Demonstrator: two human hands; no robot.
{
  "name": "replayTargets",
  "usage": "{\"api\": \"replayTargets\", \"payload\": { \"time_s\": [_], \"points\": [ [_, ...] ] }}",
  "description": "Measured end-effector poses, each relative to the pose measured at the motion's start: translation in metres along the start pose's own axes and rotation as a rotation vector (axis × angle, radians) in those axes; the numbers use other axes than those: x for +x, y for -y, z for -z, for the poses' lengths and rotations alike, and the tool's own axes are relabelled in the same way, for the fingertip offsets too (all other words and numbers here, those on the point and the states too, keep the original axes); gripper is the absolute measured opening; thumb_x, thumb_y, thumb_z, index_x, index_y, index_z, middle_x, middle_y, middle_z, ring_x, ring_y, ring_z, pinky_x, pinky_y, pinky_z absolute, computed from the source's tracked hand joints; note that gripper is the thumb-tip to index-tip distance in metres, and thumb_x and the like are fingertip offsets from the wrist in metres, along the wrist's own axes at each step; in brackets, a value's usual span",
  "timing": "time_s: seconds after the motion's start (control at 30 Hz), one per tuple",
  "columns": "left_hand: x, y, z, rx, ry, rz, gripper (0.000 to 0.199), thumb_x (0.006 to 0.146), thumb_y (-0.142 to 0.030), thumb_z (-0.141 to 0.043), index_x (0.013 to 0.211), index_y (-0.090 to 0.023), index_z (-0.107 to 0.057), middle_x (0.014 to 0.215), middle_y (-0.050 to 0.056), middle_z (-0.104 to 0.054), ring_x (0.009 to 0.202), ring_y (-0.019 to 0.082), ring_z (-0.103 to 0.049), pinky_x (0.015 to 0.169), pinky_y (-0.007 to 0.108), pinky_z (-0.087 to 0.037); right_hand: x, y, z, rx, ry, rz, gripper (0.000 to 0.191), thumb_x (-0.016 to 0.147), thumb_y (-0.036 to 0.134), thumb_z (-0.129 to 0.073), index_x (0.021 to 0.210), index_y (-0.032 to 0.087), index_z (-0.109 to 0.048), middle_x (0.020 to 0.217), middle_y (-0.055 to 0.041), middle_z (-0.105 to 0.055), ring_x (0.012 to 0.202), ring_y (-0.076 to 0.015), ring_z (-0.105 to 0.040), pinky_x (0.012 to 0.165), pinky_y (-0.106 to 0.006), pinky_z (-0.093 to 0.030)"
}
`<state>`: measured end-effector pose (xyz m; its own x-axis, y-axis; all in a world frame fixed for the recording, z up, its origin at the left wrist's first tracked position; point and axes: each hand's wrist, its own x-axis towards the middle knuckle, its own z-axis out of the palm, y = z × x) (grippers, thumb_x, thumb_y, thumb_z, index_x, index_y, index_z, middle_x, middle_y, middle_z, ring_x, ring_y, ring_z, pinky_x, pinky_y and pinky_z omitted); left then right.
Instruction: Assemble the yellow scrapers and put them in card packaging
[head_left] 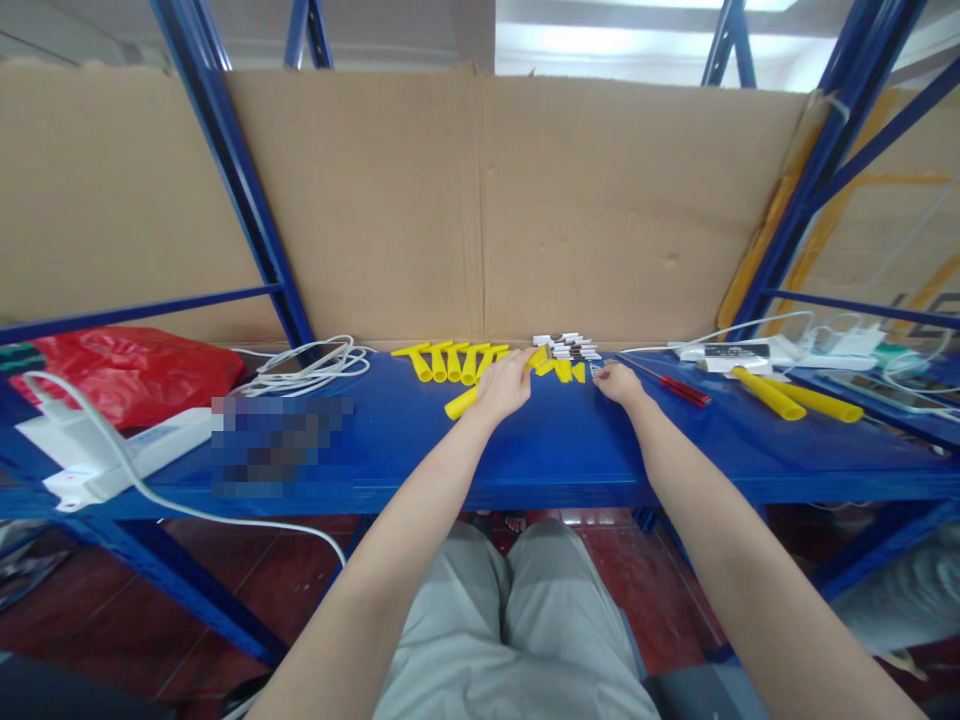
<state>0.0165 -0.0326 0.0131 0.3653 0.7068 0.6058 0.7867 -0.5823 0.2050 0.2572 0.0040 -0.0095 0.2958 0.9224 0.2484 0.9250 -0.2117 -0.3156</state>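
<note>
My left hand (504, 388) is closed round a yellow T-shaped tool with a round, tube-like handle (460, 404); its head points up and right. My right hand (619, 382) has its fingers drawn together at a small patch of tiny silvery pieces (594, 368), perhaps screws. What those fingertips hold, if anything, is too small to make out. Between the hands lie several small yellow pieces (563, 371). Just behind them is a pile of flat white-and-black pieces (568, 346). Left of my left hand, several yellow T-shaped tools (453, 364) lie in a row.
A red-handled screwdriver (684, 391) and two yellow handles (780, 398) lie to the right. White cables (319, 368), a power strip (161, 445) and a red bag (142, 370) occupy the left. Cardboard (480, 210) walls off the back of the blue table (555, 450).
</note>
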Motion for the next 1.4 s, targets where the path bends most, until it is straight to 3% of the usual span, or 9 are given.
{"api": "replayTargets", "payload": {
  "time_s": [0.2, 0.6, 0.83, 1.03, 1.4],
  "points": [
    [0.001, 0.001, 0.0, -0.012, 0.021, 0.0, 0.05, 0.089, -0.011, -0.041, 0.136, -0.022, -0.055, 0.13, 0.006, -0.063, 0.119, 0.023, -0.058, 0.101, 0.035, -0.046, -0.002, 0.004, -0.001, 0.003, -0.01, -0.035, 0.026, 0.083, 0.016, -0.057, 0.101, 0.018, -0.075, 0.112, -0.0122, -0.072, 0.109, -0.0231, -0.066, 0.088, -0.025, -0.049],
    [0.002, 0.001, -0.002, -0.02, 0.043, -0.015, 0.05, 0.089, -0.011, -0.042, 0.136, -0.021, -0.055, 0.13, 0.007, -0.063, 0.122, 0.023, -0.057, 0.105, 0.037, -0.043, 0.004, -0.004, -0.005, 0.054, -0.035, -0.058, 0.043, 0.073, 0.004, -0.059, 0.11, 0.019, -0.075, 0.114, -0.0112, -0.071, 0.109, -0.024, -0.065, 0.09, -0.025, -0.049],
    [0.002, 0.002, -0.003, -0.014, 0.052, -0.026, 0.05, 0.088, -0.011, -0.043, 0.136, -0.021, -0.056, 0.131, 0.007, -0.062, 0.122, 0.024, -0.057, 0.105, 0.037, -0.044, 0.005, -0.005, -0.006, 0.044, -0.045, -0.003, 0.047, 0.074, 0.003, -0.058, 0.116, 0.019, -0.072, 0.122, -0.0121, -0.068, 0.116, -0.025, -0.062, 0.094, -0.027, -0.048],
    [0.002, 0.002, -0.003, -0.018, 0.058, -0.028, 0.05, 0.088, -0.01, -0.043, 0.135, -0.021, -0.056, 0.132, 0.007, -0.062, 0.123, 0.024, -0.056, 0.105, 0.036, -0.044, 0.005, -0.006, -0.007, 0.058, -0.027, -0.053, 0.055, 0.075, 0.001, -0.054, 0.128, 0.014, -0.064, 0.133, -0.017, -0.06, 0.124, -0.0261, -0.056, 0.101, -0.03, -0.044],
    [0.001, 0.001, -0.002, -0.042, 0.04, -0.034, 0.048, 0.088, -0.01, -0.042, 0.133, -0.018, -0.058, 0.13, 0.009, -0.063, 0.122, 0.022, -0.057, 0.105, 0.035, -0.043, 0.018, -0.009, -0.008, -0.001, -0.03, -0.018, 0.052, 0.074, 0.001, -0.053, 0.121, 0.017, -0.069, 0.123, -0.0119, -0.067, 0.116, -0.0225, -0.062, 0.097, -0.026, -0.046]
  ]
}}
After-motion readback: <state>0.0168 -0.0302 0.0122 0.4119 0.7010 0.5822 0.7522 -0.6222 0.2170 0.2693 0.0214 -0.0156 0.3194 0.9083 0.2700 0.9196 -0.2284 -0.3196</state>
